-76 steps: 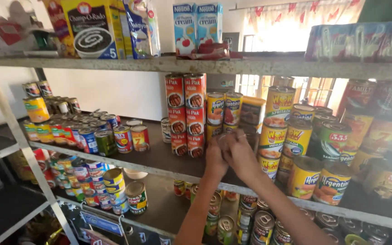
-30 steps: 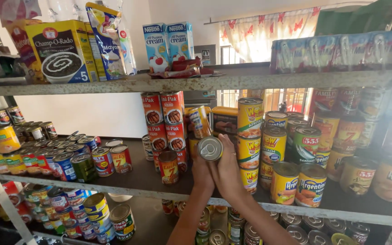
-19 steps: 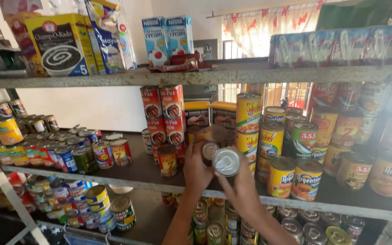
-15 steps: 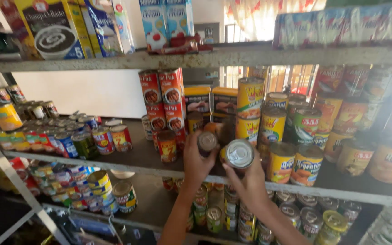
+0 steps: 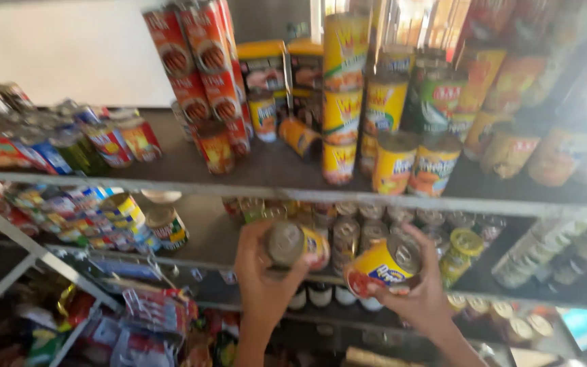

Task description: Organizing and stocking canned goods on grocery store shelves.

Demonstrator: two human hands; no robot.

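i see the left hand and right hand side by side before the lower shelf, one can in each: left can, right can. stacked cans stand on the upper shelf above.

Red tins stand stacked on the grey shelf beside yellow tins, small cans further left.
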